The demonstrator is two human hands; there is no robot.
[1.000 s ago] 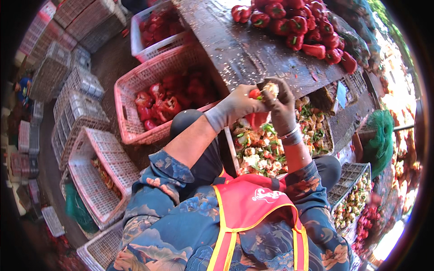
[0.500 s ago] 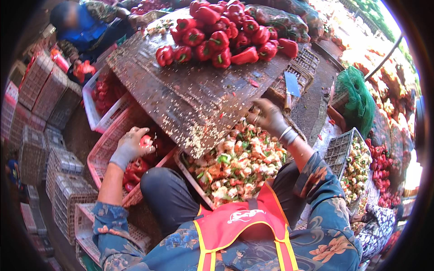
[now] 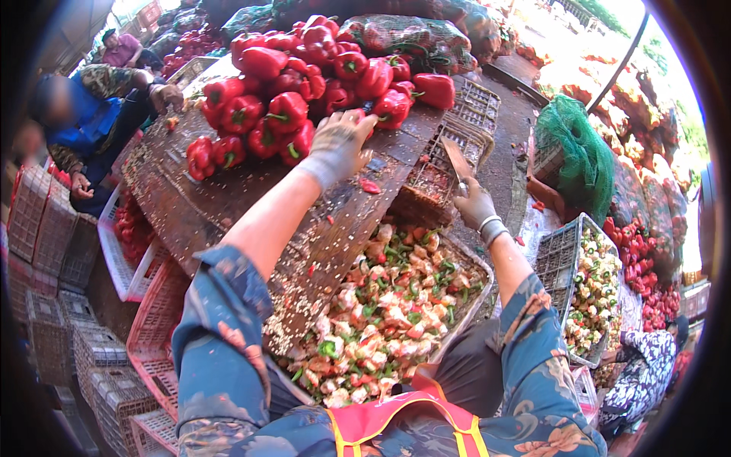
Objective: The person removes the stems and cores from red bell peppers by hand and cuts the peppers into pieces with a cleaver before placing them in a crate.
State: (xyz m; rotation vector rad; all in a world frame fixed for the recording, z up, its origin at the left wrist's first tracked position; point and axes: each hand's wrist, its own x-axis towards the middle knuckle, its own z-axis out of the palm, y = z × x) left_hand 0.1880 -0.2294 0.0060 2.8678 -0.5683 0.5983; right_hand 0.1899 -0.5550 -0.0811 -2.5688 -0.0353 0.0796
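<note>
My left hand (image 3: 339,151), in a pale work glove, reaches over the wooden board (image 3: 251,199) to the front of a pile of red bell peppers (image 3: 287,112). Its fingers and thumb are apart at the nearest peppers; whether they touch one is hard to make out. My right hand (image 3: 477,204), gloved too, is closed round the handle of a cleaver (image 3: 456,158). The blade points away from me, above a plastic crate (image 3: 436,183) beside the board. Below both arms, between my knees, a crate (image 3: 476,293) is full of pepper cores and green stems.
Pale seeds litter the board. Pink (image 3: 143,335) and white (image 3: 116,255) crates stand at left, by stacked grey crates (image 3: 49,327). At right are another crate of cores (image 3: 548,266) and green netting (image 3: 576,156). A co-worker (image 3: 87,137) sits at the far left.
My left hand has left the pink crate, where it held a red pepper piece, and reached forward to the pile. My right hand has taken hold of the cleaver that lay on the crate.
</note>
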